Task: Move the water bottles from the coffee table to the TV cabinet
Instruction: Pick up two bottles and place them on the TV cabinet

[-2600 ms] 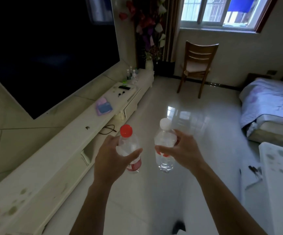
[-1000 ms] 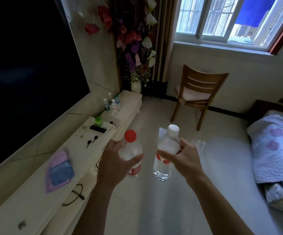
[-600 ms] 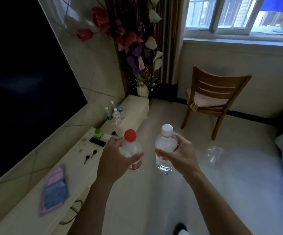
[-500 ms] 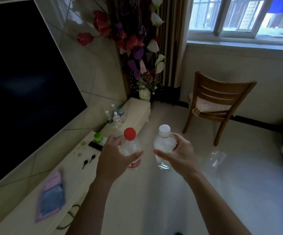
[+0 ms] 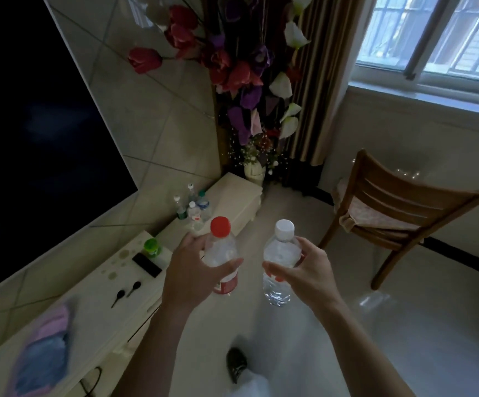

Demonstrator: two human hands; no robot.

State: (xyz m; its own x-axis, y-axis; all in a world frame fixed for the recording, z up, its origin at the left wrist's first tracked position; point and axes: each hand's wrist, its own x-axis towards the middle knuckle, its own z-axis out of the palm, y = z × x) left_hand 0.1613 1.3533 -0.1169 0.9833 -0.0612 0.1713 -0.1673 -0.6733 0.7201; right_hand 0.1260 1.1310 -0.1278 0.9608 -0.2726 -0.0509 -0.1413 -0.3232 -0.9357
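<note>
1. Centre frame, the left hand grips the red-capped bottle upright.
2. Beside it, the right hand clasps the white-capped bottle, also upright; the bottles are apart.
3. The TV cabinet runs along the lower left.
4. Farther up, a cluster of bottles stands on the cabinet's far section.

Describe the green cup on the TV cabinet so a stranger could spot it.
Find the long white TV cabinet below the dark TV screen. The green cup stands beside a flat black remote, the only bright green thing there.
</note>
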